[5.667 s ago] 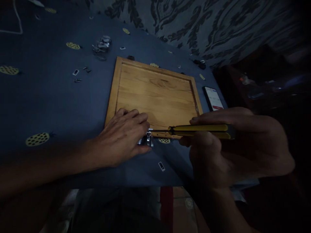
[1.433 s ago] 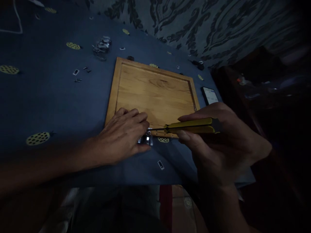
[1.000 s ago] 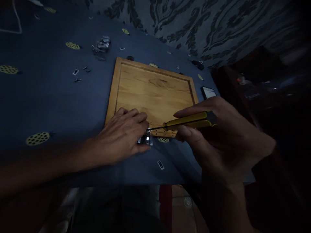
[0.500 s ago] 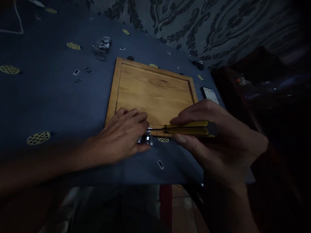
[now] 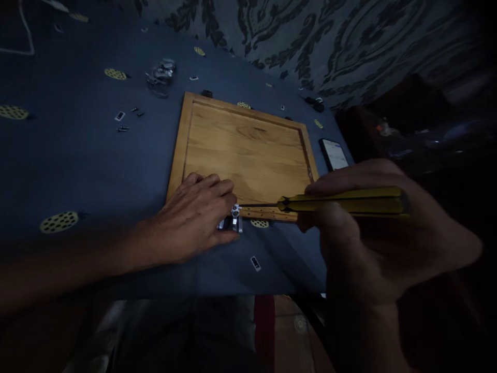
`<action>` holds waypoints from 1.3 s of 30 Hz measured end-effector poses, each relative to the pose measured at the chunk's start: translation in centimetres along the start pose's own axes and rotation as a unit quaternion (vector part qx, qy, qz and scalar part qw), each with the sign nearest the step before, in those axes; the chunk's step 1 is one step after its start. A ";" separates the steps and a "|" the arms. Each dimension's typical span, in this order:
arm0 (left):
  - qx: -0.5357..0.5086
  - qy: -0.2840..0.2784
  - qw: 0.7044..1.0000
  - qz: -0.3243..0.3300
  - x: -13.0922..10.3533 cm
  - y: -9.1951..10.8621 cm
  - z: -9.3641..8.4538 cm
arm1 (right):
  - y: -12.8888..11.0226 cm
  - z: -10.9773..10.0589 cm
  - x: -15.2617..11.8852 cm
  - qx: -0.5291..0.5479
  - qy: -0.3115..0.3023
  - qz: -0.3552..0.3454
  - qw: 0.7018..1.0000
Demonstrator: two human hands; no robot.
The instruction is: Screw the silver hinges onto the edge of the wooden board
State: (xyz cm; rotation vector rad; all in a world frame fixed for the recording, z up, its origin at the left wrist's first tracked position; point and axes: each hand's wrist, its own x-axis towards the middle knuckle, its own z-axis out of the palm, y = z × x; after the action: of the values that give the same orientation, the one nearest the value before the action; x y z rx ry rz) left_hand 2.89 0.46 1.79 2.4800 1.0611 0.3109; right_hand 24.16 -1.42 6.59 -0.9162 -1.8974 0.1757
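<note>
A framed wooden panel (image 5: 248,150) lies flat on the cloth-covered table. At its near edge sits a shiny metal hinge (image 5: 236,223), partly hidden by my left hand (image 5: 196,215), whose fingers are closed around it and rest on the wood. My right hand (image 5: 368,254) grips a screwdriver (image 5: 345,203) by its yellow and black handle. The thin shaft points left along the panel's near edge, and its tip is at the hinge; whether it sits in a screw I cannot tell. Small dark holes dot the near frame edge.
More metal hinges (image 5: 161,76) are heaped at the back left. Several small screws (image 5: 123,129) lie left of the panel. A phone (image 5: 334,154) rests to the right, with a dark object (image 5: 313,103) behind it. The patterned wall (image 5: 279,36) borders the table's back.
My right hand has shifted right and changed its hold, so more of the screwdriver's handle and shaft shows. My left hand stays on the hinge. The whole view has shifted slightly.
</note>
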 end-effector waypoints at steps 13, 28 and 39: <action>0.008 0.039 0.999 0.009 -0.3 -0.2 0.7 | 0.5 0.8 -0.5 0.003 -0.043 0.014 0.999; 0.022 0.031 0.999 0.016 0.0 -0.1 0.3 | -1.0 0.1 1.5 0.015 -0.162 0.036 0.986; 0.009 0.015 1.000 0.007 0.0 -0.2 0.2 | -0.5 -0.2 1.5 0.030 -0.133 0.017 0.990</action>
State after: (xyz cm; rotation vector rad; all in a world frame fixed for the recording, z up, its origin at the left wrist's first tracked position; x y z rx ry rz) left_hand 2.89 0.52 1.54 2.5069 1.0626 0.3448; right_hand 23.78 -0.82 8.00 -0.9220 -2.1093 0.3907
